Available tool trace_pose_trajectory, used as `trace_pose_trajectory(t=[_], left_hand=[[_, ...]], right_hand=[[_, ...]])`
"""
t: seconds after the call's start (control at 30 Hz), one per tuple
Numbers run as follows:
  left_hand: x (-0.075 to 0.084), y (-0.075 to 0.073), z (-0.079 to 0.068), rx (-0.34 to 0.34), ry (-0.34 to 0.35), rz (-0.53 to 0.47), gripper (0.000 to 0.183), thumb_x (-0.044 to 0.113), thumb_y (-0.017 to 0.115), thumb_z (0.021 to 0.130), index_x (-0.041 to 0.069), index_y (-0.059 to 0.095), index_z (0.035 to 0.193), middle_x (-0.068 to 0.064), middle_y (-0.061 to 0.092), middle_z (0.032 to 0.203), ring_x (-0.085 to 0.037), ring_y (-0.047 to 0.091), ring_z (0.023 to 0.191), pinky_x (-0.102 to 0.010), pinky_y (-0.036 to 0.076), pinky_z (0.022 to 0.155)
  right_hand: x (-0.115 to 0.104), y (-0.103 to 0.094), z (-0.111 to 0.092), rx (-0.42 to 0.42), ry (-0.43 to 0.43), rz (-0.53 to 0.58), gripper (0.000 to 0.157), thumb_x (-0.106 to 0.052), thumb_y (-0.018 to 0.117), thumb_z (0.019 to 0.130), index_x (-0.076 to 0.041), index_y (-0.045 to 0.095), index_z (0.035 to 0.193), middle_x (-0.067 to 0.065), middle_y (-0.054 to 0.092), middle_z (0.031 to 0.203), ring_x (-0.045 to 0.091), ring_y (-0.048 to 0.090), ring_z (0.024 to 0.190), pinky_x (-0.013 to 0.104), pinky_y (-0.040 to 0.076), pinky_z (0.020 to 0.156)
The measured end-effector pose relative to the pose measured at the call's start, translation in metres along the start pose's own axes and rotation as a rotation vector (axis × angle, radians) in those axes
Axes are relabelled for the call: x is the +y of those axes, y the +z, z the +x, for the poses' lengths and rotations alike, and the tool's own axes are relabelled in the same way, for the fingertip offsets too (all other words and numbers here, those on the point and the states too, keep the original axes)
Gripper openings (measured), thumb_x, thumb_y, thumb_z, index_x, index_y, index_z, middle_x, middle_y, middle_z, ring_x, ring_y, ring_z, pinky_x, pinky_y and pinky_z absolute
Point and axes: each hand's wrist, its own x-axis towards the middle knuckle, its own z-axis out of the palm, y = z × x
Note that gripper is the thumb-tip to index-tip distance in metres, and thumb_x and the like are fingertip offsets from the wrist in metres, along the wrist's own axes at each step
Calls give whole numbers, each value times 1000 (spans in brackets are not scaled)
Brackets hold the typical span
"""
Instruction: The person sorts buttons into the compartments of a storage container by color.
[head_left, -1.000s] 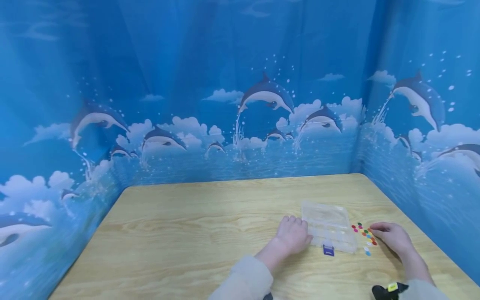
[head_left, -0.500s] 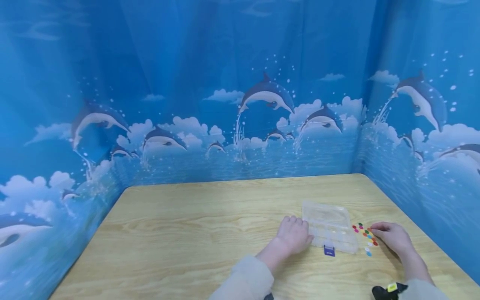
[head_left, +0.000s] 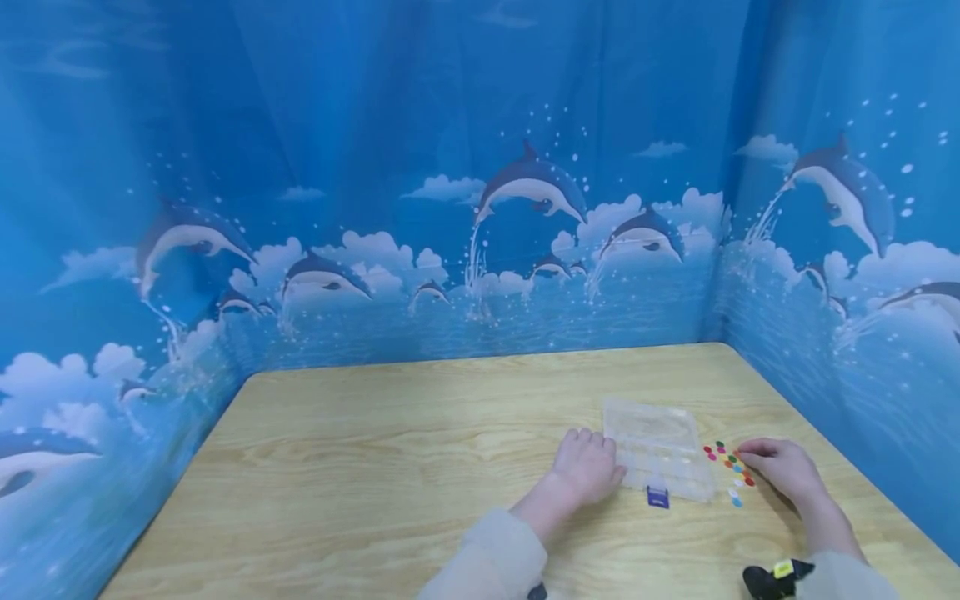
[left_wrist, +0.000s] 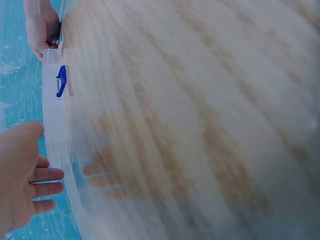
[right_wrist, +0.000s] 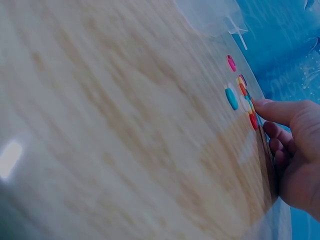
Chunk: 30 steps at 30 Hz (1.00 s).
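Note:
A clear plastic compartment box (head_left: 667, 471) lies open on the table, its lid (head_left: 651, 425) tipped back. Its blue latch (head_left: 657, 497) points toward me. My left hand (head_left: 588, 467) rests at the box's left side; in the left wrist view, that hand (left_wrist: 20, 175) has its fingers straight against or near the box wall (left_wrist: 55, 120). Right of the box lie several small round coloured discs (head_left: 738, 470). My right hand (head_left: 786, 471) has thumb and forefinger at an orange disc. In the right wrist view its thumb (right_wrist: 272, 107) reaches the cluster; whether it pinches a disc is hidden.
The wood-grain table (head_left: 412, 450) extends far to the left. A blue dolphin-print curtain (head_left: 420, 167) hangs behind it and along both sides. Black wrist gear (head_left: 776, 577) sits at my right sleeve. Nearest me, a white disc (head_left: 732, 493) and a blue disc (head_left: 737, 502) lie apart.
Both hands and the box stay about where they were. The head view tilts slightly, and my right fingertips shift a little within the disc cluster.

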Motion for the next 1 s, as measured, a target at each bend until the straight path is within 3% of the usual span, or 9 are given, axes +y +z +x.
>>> trace_pose_trajectory(t=[0.2,0.7,1.0], left_hand=[[0,-1,-1,-1,-2,-7,43,55,37,94,21,55,114,8,57,102,-8,49,95,-25,37,86],[3,2,-1,1,2,2,44,55,37,94,20,55,115,8,57,104,-8,50,97,-26,37,90],[3,3,-3,16,15,6,44,54,37,94,20,55,115,7,57,102,-9,50,96,-26,37,89]], right_hand=[[-1,1,0,-2,-17,7,39,-26,59,89,10,61,105,31,57,108,50,45,103,57,34,84],[0,3,1,-38,32,2,35,-24,59,90,9,59,102,29,56,102,43,48,96,55,37,81],[-1,1,-3,-17,33,-12,36,-26,58,88,9,61,97,29,57,98,45,49,95,55,37,81]])
